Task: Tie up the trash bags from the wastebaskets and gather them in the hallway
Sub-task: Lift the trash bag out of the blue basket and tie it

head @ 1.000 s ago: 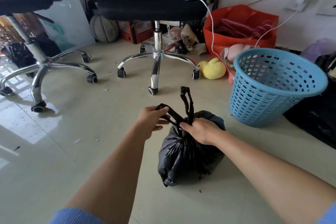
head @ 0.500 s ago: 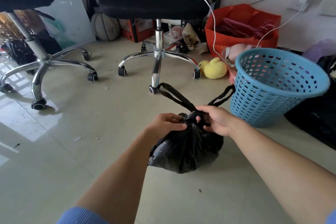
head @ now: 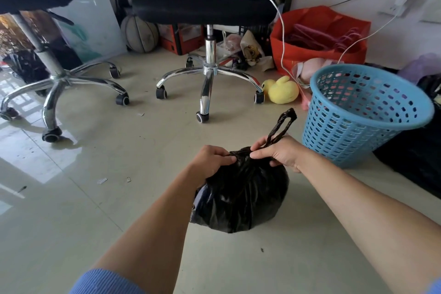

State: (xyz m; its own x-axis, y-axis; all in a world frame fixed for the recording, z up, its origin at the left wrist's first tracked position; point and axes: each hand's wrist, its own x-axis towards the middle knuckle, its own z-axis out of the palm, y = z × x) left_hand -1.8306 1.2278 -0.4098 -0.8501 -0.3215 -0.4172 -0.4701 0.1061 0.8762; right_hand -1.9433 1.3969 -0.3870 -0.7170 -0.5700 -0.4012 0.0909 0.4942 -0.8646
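Knot on trash bag (head: 241,196) is pinched by left hand (head: 210,162) & right hand (head: 282,153), fingers (head: 259,154) curled; hallway trip not yet done

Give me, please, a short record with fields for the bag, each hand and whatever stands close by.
trash bag: black, on the floor, neck gathered
left hand: pinches the bag's neck
right hand: pinches the neck beside a handle loop that sticks up
knot: cannot tell if finished
nearby: blue wastebasket right of the bag; office chair and yellow plush toy behind
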